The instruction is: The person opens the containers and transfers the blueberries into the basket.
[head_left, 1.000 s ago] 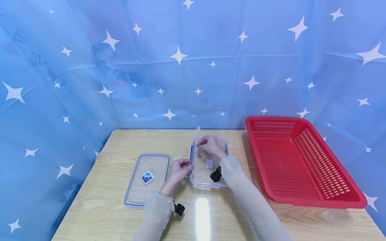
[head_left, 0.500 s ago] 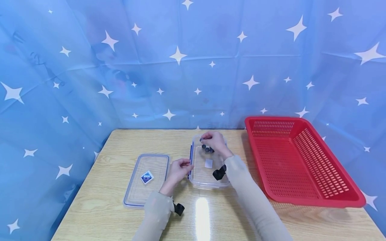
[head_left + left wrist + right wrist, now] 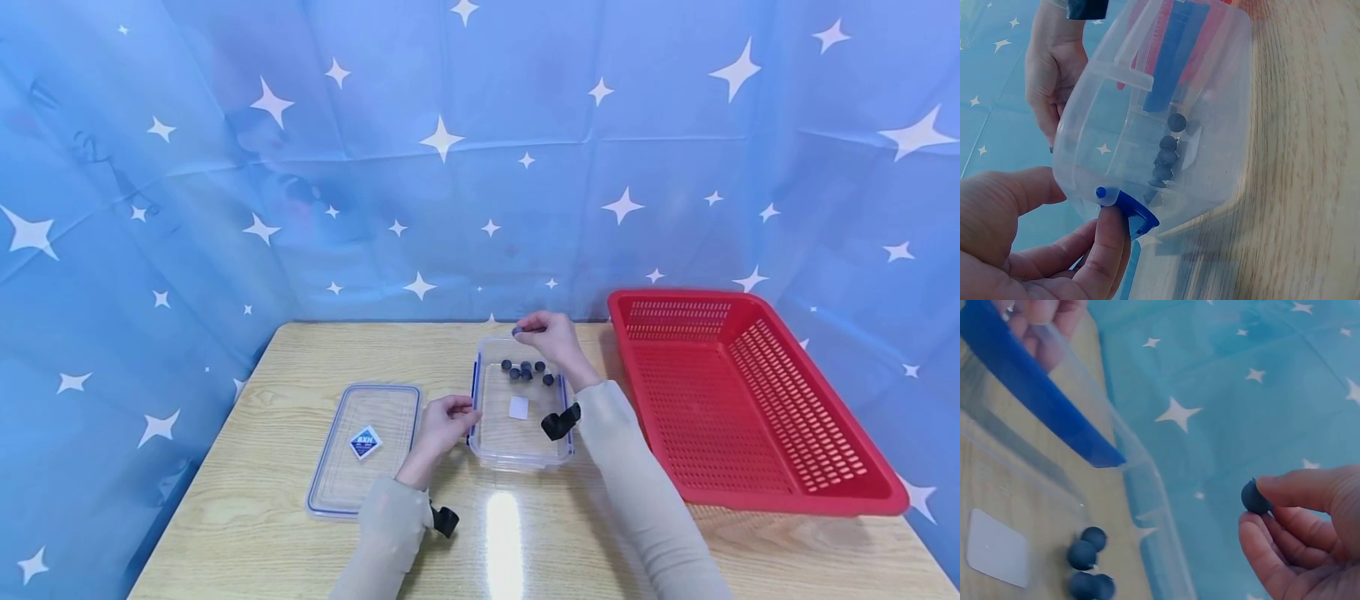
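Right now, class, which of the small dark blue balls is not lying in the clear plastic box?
The small dark blue ball pinched in the right hand, above the box's far rim; the others lie on the clear plastic box floor.

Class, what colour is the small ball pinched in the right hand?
Dark blue: the small ball shows best in the right wrist view.

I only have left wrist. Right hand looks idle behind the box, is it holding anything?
Observer: Yes. Right wrist view shows the right hand pinching one dark ball between thumb and forefinger.
Operator: Over the box or outside it?
Observer: Head view puts it above the box's far rim.
Operator: Where's the lid?
Observer: Flat on the table, lid left of the left hand.
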{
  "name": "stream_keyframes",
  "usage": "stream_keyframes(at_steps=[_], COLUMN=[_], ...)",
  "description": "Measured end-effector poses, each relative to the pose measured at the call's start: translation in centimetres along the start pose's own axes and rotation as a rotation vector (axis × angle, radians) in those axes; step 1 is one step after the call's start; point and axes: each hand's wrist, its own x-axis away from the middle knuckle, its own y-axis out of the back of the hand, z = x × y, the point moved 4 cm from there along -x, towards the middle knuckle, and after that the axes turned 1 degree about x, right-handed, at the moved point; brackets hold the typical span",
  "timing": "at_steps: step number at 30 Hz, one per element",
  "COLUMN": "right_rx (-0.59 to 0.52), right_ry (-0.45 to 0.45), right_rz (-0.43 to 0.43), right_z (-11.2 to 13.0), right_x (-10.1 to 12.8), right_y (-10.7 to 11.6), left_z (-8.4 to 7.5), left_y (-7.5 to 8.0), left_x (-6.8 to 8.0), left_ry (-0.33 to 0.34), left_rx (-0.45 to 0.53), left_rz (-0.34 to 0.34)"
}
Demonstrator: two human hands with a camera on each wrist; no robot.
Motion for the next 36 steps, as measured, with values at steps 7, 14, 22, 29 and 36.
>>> stream_keyframes(at_steps=[7, 14, 22, 29, 36], right_rx=[0.004, 0.009, 0.008, 0.028, 0.051], right_ry=[0.008, -0.034, -0.045, -0.031, -0.031], right_rz=[-0.039, -0.039, -0.044, -0.047, -0.063], right_z=[0.9, 1.1, 0.8, 0.3, -0.5], right_x=[0.0, 0.3, 0.6, 1.2, 2.0], right_y=[2.2, 4.4, 6.7, 8.5, 10.2], left_z=[0.3, 0.4, 0.2, 0.1, 0.1], left_y=[0.1, 0.1, 0.2, 0.1, 0.1], left_x=[-0.2, -0.2, -0.1, 0.0, 0.0], left_ry=[-0.001, 0.007, 0.012, 0.01, 0.015], left_rx=[-0.025, -0.023, -0.029, -0.016, 0.007], left_rz=[0.002, 0.004, 0.006, 0.011, 0.018])
